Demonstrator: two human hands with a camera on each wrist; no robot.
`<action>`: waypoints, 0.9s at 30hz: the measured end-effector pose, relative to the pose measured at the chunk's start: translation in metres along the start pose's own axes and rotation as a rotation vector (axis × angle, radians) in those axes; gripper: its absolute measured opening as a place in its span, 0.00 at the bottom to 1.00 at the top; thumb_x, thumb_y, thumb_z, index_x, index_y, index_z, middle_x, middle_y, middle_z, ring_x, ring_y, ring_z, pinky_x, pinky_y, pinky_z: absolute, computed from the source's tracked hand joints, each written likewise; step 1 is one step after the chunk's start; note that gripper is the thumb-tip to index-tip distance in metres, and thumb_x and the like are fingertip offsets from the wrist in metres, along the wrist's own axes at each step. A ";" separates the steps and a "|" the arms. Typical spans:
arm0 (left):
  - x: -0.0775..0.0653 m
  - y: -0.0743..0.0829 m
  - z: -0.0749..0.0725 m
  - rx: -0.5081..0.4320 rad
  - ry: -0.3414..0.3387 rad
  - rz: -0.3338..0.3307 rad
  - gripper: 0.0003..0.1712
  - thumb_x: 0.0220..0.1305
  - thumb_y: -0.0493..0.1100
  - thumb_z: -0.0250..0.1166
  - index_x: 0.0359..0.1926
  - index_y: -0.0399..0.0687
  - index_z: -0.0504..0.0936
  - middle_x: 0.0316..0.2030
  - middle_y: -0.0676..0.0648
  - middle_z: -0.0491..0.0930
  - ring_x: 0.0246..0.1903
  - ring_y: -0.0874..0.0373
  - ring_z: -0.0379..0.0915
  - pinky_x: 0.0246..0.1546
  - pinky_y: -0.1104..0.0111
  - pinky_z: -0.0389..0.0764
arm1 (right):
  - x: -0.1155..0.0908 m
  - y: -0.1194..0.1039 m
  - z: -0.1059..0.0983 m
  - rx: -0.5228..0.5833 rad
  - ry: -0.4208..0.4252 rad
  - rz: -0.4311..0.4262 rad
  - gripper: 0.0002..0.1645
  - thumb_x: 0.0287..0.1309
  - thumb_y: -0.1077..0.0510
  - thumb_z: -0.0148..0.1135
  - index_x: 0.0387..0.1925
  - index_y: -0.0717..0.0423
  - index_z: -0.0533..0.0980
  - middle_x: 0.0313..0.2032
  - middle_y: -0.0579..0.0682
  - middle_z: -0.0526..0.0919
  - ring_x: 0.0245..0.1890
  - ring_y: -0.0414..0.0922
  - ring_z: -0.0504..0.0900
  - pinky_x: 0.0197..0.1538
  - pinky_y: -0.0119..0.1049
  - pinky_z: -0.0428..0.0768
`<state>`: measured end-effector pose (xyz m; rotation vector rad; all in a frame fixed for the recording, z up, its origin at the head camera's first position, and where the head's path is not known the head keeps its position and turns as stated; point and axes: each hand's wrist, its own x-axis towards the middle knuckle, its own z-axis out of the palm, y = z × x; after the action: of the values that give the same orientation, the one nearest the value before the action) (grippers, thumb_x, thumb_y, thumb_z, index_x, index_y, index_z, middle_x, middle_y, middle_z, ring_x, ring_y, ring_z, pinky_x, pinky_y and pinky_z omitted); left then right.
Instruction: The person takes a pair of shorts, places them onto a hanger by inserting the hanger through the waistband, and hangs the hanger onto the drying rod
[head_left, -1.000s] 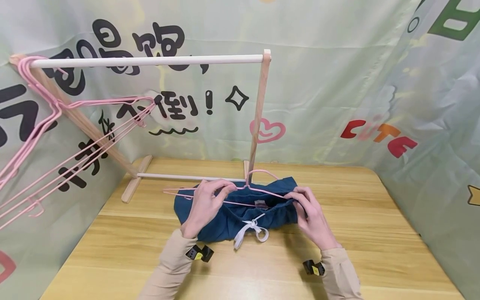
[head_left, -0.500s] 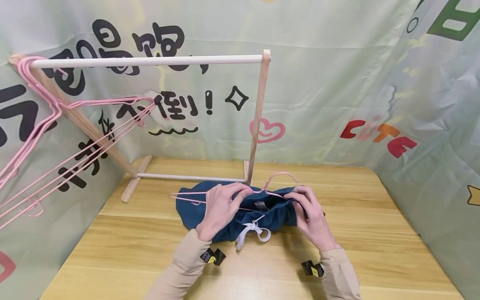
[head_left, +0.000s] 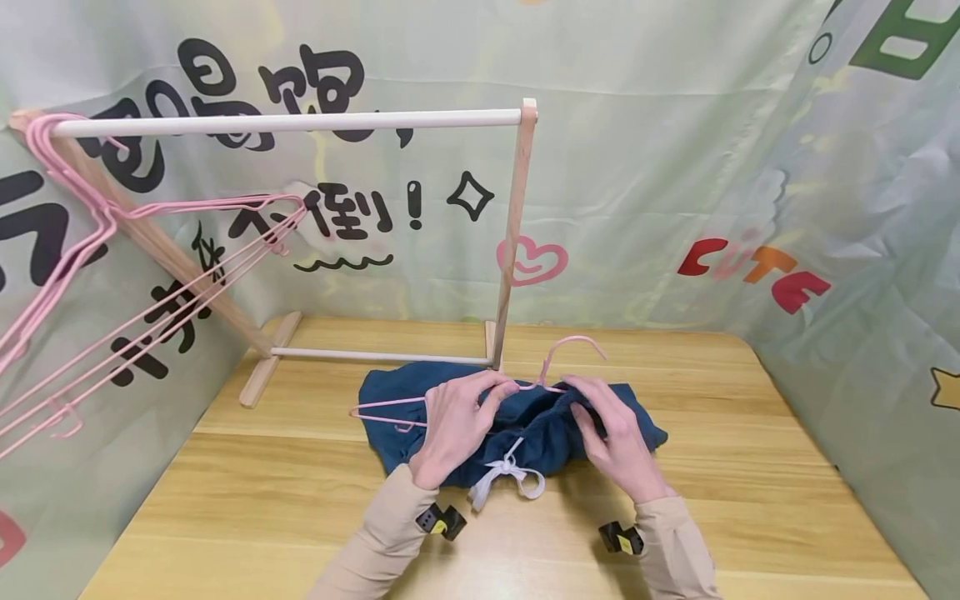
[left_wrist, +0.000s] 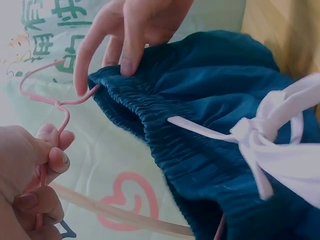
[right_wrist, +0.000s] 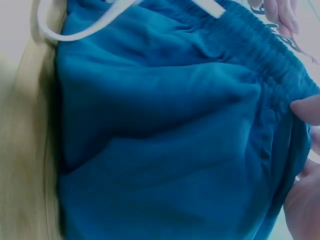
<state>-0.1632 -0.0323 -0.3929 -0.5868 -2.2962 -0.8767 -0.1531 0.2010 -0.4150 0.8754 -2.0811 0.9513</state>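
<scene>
Dark blue pants (head_left: 551, 440) with a gathered elastic waist lie on the table, a white drawstring bow (head_left: 507, 472) at the front. My left hand (head_left: 456, 423) pinches a pink hanger (head_left: 546, 367) just left of its hook. The hanger's right arm runs into the waist opening; its left end sticks out past my left hand. My right hand (head_left: 617, 435) holds the waistband's right side between thumb and fingers. In the left wrist view, the hanger neck (left_wrist: 58, 103) stands apart from the waistband (left_wrist: 135, 107), and the hanger's right tip is hidden inside the cloth.
Behind the pants stands a wooden rack with a white top rail (head_left: 300, 124) and a white lower bar (head_left: 382, 357). Several pink hangers (head_left: 105, 217) hang at its left end. Printed curtains (head_left: 637, 183) enclose the wooden table (head_left: 750, 500).
My left hand has moved right with the hanger, whose right arm has gone deeper into the waist. The pants now spread farther right, past my right hand, which has shifted slightly left.
</scene>
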 end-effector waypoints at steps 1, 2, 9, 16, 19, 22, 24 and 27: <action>0.000 0.000 0.001 0.001 0.002 -0.003 0.08 0.67 0.55 0.65 0.38 0.64 0.89 0.30 0.60 0.88 0.13 0.68 0.61 0.17 0.77 0.51 | 0.000 0.000 0.000 -0.002 -0.010 0.008 0.32 0.53 0.80 0.60 0.60 0.62 0.77 0.48 0.54 0.84 0.48 0.44 0.82 0.55 0.24 0.72; 0.000 0.001 0.001 0.003 0.005 -0.005 0.08 0.67 0.55 0.65 0.37 0.65 0.89 0.30 0.61 0.88 0.14 0.68 0.61 0.17 0.77 0.51 | -0.001 -0.001 0.000 -0.007 -0.021 0.022 0.32 0.54 0.79 0.60 0.60 0.60 0.77 0.47 0.53 0.85 0.47 0.44 0.83 0.55 0.24 0.72; -0.002 0.002 0.006 -0.028 -0.010 -0.022 0.08 0.68 0.54 0.64 0.37 0.65 0.89 0.31 0.61 0.87 0.15 0.69 0.61 0.19 0.77 0.54 | -0.007 -0.006 0.002 -0.103 -0.080 0.127 0.24 0.60 0.66 0.61 0.58 0.50 0.79 0.45 0.46 0.87 0.44 0.43 0.85 0.46 0.30 0.75; -0.003 0.004 0.006 -0.101 -0.100 -0.048 0.08 0.68 0.54 0.64 0.41 0.63 0.89 0.30 0.61 0.86 0.19 0.70 0.65 0.22 0.78 0.61 | -0.004 -0.005 0.008 -0.164 0.023 0.093 0.12 0.58 0.64 0.68 0.43 0.51 0.84 0.35 0.47 0.87 0.31 0.43 0.86 0.37 0.34 0.78; -0.005 0.003 0.002 -0.165 -0.151 -0.021 0.10 0.70 0.51 0.64 0.47 0.60 0.87 0.34 0.60 0.86 0.25 0.68 0.72 0.27 0.75 0.69 | -0.004 -0.003 0.008 -0.173 0.052 0.079 0.11 0.56 0.66 0.69 0.41 0.52 0.84 0.33 0.48 0.88 0.30 0.45 0.87 0.36 0.35 0.79; -0.007 0.000 0.001 -0.241 -0.154 0.066 0.13 0.70 0.46 0.64 0.54 0.55 0.84 0.45 0.55 0.85 0.40 0.62 0.79 0.43 0.67 0.78 | -0.004 -0.002 0.006 -0.190 0.083 0.087 0.12 0.54 0.68 0.69 0.40 0.54 0.85 0.34 0.49 0.89 0.32 0.48 0.88 0.37 0.38 0.81; -0.010 -0.002 0.001 -0.284 -0.115 0.146 0.14 0.71 0.43 0.64 0.55 0.52 0.83 0.51 0.51 0.82 0.51 0.58 0.79 0.53 0.64 0.78 | -0.004 0.000 0.005 -0.197 0.117 0.086 0.12 0.54 0.68 0.69 0.40 0.55 0.85 0.34 0.50 0.90 0.33 0.49 0.89 0.38 0.39 0.81; -0.014 -0.005 0.001 -0.346 -0.039 0.258 0.13 0.69 0.38 0.65 0.53 0.49 0.83 0.52 0.48 0.81 0.54 0.56 0.78 0.56 0.65 0.78 | -0.003 0.002 0.003 -0.194 0.170 0.073 0.09 0.57 0.67 0.68 0.39 0.55 0.85 0.33 0.50 0.89 0.32 0.49 0.88 0.38 0.37 0.81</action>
<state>-0.1569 -0.0373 -0.4052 -1.0317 -2.0527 -1.1476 -0.1542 0.2006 -0.4201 0.6018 -2.0296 0.8143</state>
